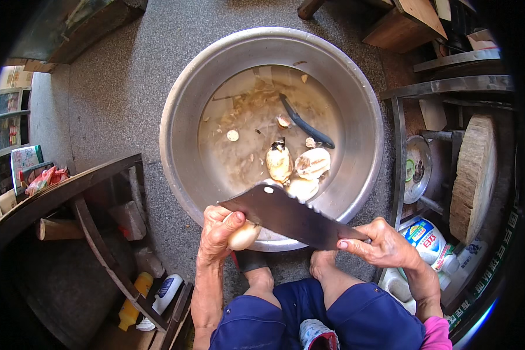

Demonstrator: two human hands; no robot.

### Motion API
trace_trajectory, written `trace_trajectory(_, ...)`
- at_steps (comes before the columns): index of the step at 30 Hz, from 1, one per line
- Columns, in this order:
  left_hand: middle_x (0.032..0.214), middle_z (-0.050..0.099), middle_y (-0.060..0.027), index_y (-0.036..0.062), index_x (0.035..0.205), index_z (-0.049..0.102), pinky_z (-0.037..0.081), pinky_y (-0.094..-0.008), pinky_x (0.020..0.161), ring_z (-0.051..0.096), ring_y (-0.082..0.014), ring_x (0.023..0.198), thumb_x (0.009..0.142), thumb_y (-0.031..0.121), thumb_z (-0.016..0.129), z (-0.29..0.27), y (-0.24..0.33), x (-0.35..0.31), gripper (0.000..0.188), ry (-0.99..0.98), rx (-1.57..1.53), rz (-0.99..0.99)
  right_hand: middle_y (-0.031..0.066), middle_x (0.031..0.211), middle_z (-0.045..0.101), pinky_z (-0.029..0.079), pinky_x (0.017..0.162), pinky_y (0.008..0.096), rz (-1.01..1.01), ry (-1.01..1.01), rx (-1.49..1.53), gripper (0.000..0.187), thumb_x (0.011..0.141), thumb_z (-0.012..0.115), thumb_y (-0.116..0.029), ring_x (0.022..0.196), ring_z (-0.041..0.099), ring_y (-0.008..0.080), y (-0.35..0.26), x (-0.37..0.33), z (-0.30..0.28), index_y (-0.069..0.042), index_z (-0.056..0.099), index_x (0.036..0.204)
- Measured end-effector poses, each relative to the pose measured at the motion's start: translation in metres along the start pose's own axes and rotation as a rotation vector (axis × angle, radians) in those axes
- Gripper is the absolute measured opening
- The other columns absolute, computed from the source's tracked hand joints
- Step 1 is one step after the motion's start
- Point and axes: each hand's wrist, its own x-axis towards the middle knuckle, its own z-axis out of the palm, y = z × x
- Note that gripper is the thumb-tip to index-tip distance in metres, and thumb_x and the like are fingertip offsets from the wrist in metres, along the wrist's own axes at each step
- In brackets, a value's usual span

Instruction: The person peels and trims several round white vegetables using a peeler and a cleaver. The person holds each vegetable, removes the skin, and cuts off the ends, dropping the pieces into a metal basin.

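My right hand (pixel 374 242) is closed round the handle of a wide, dark cleaver (pixel 286 214) with a notched upper edge and a hole near its tip. The blade slants across the near rim of a large metal basin (pixel 178 140). In my left hand (pixel 217 232) is a pale, peeled root piece (pixel 244 235) that looks like lotus root. The blade's tip end is against or just over that hand and piece; I cannot tell which. Cloudy water in the basin holds more pale root pieces (pixel 279 162), small cut ends (pixel 233 135) and a dark blue curved strip (pixel 307 125).
The basin stands on a grey speckled floor (pixel 122 87) before my feet. A wooden frame (pixel 93 233) with yellow (pixel 135 300) and white bottles (pixel 168 293) is at left. On the right are a metal rack (pixel 449 86), a round wooden board (pixel 473 178) and a white jug (pixel 424 240).
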Motion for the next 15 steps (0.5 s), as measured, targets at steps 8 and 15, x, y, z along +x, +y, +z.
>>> trace_trajectory(8, 0.092, 0.07, -0.0166, -0.0068, 0.106, 0.066, 0.061, -0.0354, 0.071, 0.071, -0.0271, 0.08, 0.084, 0.058, 0.07, 0.001, -0.019, 0.0, 0.069, 0.067, -0.052, 0.007, 0.015, 0.068, 0.064, 0.049, 0.057, 0.0294, 0.001, 0.145, 0.047, 0.024, 0.095, 0.068, -0.021, 0.062, 0.058, 0.0061, 0.002, -0.002, 0.009, -0.001, 0.072, 0.106)
trace_trajectory(15, 0.096, 0.071, -0.0093, -0.009, 0.108, 0.067, 0.054, -0.0282, 0.07, 0.067, -0.0169, 0.079, 0.075, 0.047, 0.085, 0.013, 0.003, 0.003, 0.067, 0.077, -0.005, 0.107, 0.0104, 0.07, 0.065, 0.046, 0.058, 0.0297, -0.017, -0.023, 0.133, 0.023, 0.098, 0.064, -0.022, 0.066, 0.053, 0.0048, -0.001, -0.003, 0.006, -0.001, 0.071, 0.104)
